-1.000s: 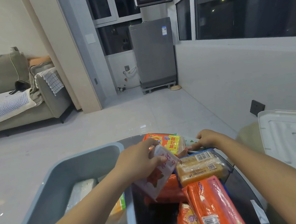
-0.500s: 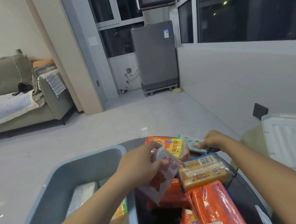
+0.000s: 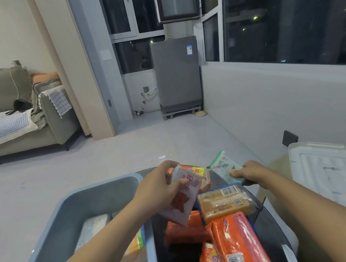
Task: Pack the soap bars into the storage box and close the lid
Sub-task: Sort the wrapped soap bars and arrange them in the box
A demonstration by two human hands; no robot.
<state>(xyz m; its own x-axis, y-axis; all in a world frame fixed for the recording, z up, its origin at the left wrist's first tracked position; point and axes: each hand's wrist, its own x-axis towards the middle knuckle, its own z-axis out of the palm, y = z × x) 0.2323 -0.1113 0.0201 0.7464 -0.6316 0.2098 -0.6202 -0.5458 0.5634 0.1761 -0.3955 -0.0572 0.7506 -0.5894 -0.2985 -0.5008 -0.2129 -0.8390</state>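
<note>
My left hand grips a white soap pack with a red flower print just right of the grey storage box. My right hand holds a white-and-green soap pack, lifted above the far side of the dark round table. On the table lie a yellow soap bar pack, orange soap packs and an orange-yellow pack behind my left hand. Inside the box lie a pale wrapped bar and a yellow-green pack.
The white box lid leans at the right, beside the table. A grey sofa stands at the far left, a grey appliance by the windows. Pale tiled floor stretches ahead.
My right hand has picked the white-and-green pack up off the far table edge and raised it. My left hand has kept its hold on the flower-print pack and lifted it slightly.
</note>
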